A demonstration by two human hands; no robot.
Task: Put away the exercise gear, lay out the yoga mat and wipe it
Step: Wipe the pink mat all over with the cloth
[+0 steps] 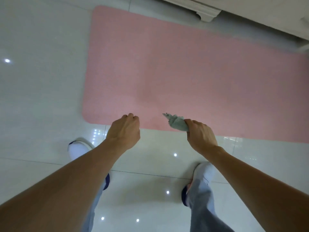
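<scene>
One mat, pink, lies unrolled and flat on the glossy tiled floor. Its near long edge runs just ahead of the person's feet, its left end is in view and its right end runs out of the picture. Laying out looks finished, and no exercise gear shows here, so the step in hand is most likely the wiping.

The right hand has its fingers wrapped round one bunched grey-green cloth, which sticks out past the thumb. Cloth and hand are held in the air over the mat's near edge and do not touch it. The left hand is held out over the same edge, fingers curled under, and nothing shows in them.

The next move probably calls for bending or kneeling, bringing the cloth down onto the mat, spreading it a little so more of it meets the surface, and working in strokes from the near-left corner across. The free hand could press on the mat to stop it sliding on the smooth tiles.

Counted: one mat, one cloth, two hands, two white shoes, the left and the right, both on the tiles short of the mat, and one piece of white furniture beyond the mat's far edge
</scene>
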